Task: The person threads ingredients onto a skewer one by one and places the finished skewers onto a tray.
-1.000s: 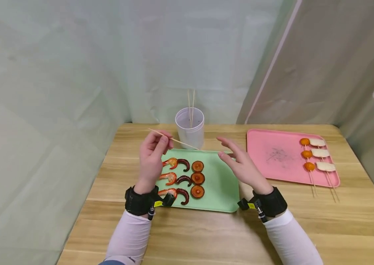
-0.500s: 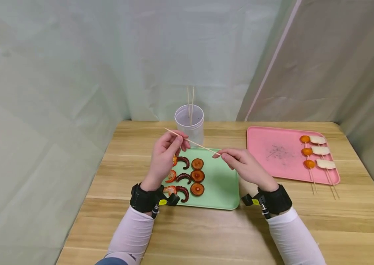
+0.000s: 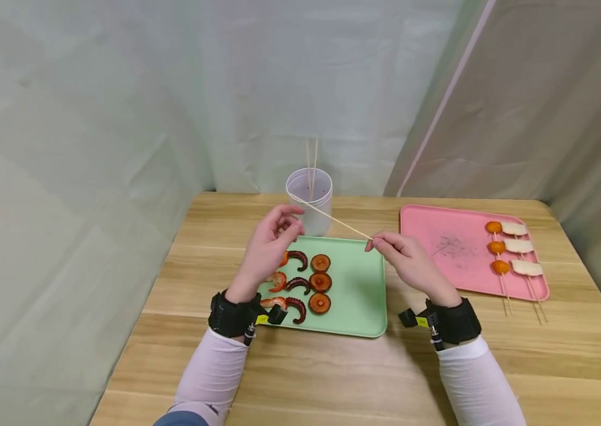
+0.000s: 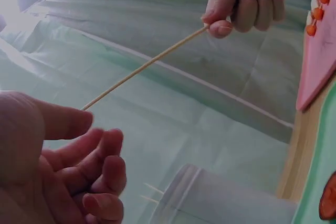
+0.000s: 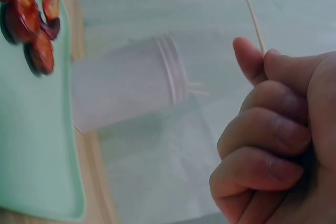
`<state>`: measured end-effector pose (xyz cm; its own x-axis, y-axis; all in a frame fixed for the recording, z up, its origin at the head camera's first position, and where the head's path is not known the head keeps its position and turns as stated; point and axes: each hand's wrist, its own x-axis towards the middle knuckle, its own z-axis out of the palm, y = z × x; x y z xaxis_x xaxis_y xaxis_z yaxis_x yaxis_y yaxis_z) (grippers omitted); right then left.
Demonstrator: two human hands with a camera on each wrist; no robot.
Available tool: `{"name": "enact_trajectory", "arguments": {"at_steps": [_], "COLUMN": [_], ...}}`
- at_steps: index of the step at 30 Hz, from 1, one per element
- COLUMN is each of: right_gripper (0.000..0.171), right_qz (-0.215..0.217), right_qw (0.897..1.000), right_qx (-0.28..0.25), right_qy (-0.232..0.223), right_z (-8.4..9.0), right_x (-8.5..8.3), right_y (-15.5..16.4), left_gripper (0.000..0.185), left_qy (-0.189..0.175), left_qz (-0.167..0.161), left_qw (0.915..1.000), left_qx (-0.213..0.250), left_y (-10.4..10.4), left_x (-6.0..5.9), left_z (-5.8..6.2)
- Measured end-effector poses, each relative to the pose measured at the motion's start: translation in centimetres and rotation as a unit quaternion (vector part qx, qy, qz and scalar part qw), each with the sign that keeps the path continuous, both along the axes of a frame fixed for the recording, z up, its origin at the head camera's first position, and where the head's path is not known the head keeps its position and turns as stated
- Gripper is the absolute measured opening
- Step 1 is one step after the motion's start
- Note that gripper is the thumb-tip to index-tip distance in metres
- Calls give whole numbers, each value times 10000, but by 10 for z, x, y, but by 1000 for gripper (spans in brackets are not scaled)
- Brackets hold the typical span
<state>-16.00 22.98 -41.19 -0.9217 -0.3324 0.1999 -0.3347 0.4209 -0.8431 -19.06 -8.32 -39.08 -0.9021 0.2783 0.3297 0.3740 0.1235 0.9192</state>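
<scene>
My right hand (image 3: 409, 260) pinches one end of a thin bamboo skewer (image 3: 339, 220) between thumb and forefinger, the other fingers curled in. The skewer slants up and left, its far end in front of the cup. My left hand (image 3: 265, 248) is near that far end, fingers loosely bent and holding nothing; a gap shows between thumb and fingers in the left wrist view. Below lies a green tray (image 3: 356, 296) with shrimp (image 3: 277, 281), octopus tentacles (image 3: 297, 285) and mushroom caps (image 3: 320, 281) in columns. The left hand and wrist partly cover the shrimp.
A whitish plastic cup (image 3: 313, 219) holding two skewers (image 3: 314, 160) stands behind the green tray. On the right, a pink tray (image 3: 439, 269) bears skewered orange balls (image 3: 497, 247) and white pieces (image 3: 519, 245), skewer ends past its edge. Curtains surround the wooden table (image 3: 332, 378).
The right hand came in, took the skewer's right end and drew it a little rightward. The left hand moved right, then let go of the skewer.
</scene>
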Motion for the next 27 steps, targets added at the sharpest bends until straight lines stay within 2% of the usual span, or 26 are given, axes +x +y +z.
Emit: {"name": "enact_trajectory", "arguments": {"at_steps": [2, 4, 6, 8, 11, 14, 18, 24, 27], "right_gripper": [27, 27, 28, 29, 31, 33, 35, 39, 40], "right_qz": [-136, -281, -389, -494, -576, -634, -642, -713, -740], "right_qw": [9997, 9993, 9990, 9988, 9983, 9979, 9976, 9961, 9951], "right_qx": [-149, -191, -165, -51, -1, 70, 134, 357, 521], "right_qy": [-106, -161, -129, -28, -51, -129, -228, -369, -399], "right_z": [2, 4, 7, 9, 11, 11, 11, 12, 13], "right_x": [0, 1, 1, 1, 2, 2, 3, 3, 4], "right_y": [7, 13, 17, 21, 23, 26, 30, 35, 37], "left_gripper": [19, 17, 19, 24, 32, 33, 30, 33, 35], "left_qy": [86, 254, 444, 624, 678, 590, 462, 624, 624], "left_qz": [-133, -435, -851, -1238, -1757, -2172, -2529, -2625, -2581], "left_qw": [9977, 9889, 9732, 9531, 9248, 9028, 8830, 8575, 8508], "left_qx": [-662, -1398, -2090, -2691, -3307, -3664, -3928, -4380, -4535], "left_y": [-2, -2, -2, -1, 1, 2, 6, 11, 12], "left_x": [-1, -3, -4, -4, -1, 2, 5, 6, 7], "left_z": [-4, -11, -19, -28, -41, -50, -58, -73, -76]}}
